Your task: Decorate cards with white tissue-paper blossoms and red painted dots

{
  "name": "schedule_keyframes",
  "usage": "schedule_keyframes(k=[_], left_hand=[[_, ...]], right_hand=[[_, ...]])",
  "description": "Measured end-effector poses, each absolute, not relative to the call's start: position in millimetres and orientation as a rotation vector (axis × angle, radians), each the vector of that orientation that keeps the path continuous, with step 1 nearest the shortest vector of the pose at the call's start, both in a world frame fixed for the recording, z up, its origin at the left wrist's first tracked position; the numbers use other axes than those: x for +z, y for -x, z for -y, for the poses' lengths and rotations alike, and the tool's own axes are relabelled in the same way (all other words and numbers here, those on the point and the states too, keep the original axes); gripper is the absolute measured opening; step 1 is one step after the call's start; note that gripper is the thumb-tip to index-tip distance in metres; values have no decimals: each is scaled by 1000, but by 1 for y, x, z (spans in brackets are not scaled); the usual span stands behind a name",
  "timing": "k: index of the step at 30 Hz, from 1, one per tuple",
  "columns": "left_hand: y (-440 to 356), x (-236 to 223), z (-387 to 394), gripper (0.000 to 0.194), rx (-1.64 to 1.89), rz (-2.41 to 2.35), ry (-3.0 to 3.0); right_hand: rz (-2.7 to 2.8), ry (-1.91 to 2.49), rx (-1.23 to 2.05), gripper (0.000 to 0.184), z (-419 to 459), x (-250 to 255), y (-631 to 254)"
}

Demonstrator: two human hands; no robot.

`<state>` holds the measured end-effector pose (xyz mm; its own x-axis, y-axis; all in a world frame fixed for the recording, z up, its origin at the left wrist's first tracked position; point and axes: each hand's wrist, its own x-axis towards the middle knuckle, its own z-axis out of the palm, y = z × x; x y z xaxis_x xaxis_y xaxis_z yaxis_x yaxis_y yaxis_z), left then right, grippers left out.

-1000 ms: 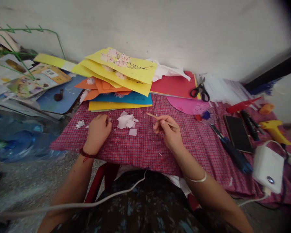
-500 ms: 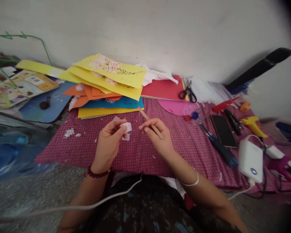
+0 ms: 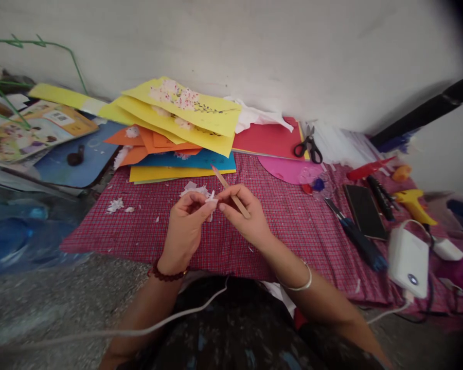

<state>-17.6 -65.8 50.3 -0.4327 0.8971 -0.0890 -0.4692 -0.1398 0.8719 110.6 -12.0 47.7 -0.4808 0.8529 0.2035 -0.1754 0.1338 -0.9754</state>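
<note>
My left hand (image 3: 189, 226) pinches a small piece of white paper (image 3: 211, 198) between thumb and forefinger. Close against it, my right hand (image 3: 249, 213) is closed round a thin wooden stick (image 3: 221, 180) with a pinkish tip pointing up and away from me. The right fingertips meet the paper's edge; whether they grip it too I cannot tell. Behind my left hand lie loose white paper pieces (image 3: 193, 188) on the red checked cloth (image 3: 139, 226). More white scraps (image 3: 114, 205) are heaped further left.
Yellow sheets with blossom pictures (image 3: 185, 110) lie stacked on orange and blue ones at the back. Black scissors (image 3: 308, 146) rest on red paper (image 3: 266, 140). To the right are a cutter knife (image 3: 357, 236), a phone (image 3: 364, 210), a yellow glue gun (image 3: 414, 205) and a white power bank (image 3: 409, 262).
My hands have come together, the right moving left to meet the paper. The paper piece now looks folded or crumpled rather than flat. The view has shifted slightly.
</note>
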Motion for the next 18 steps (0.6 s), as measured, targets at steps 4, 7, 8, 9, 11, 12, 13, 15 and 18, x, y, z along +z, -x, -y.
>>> schedule_keyframes(k=[4,7,8,9,11,12,13,15,18], left_hand=[[17,47,65,25,1707,-1050,-559],[16,44,65,23,1700,-1067,-543],[15,43,64,22,1692,-1075,-553],[15,42,65,21,1679,-1083,-570],[14,41,65,17,1645,-1105,-612],[14,40,65,16,1631,-1119,-630],[14,41,66,14,1622,-1135,-644],[14,42,66,13,1615,-1158,-660],[19,43,66,15,1624,-1194,-674]], right_hand=[[1514,677,1576,16,12,46,-113],[1485,716,1586,18,12,46,-115],[1475,727,1583,19,11,46,-115],[1466,735,1575,19,11,45,-114],[1459,756,1555,18,11,43,-114],[1458,769,1541,18,10,42,-113],[1458,785,1524,17,10,41,-113],[1461,825,1483,15,10,38,-114],[1444,865,1423,15,7,34,-115]])
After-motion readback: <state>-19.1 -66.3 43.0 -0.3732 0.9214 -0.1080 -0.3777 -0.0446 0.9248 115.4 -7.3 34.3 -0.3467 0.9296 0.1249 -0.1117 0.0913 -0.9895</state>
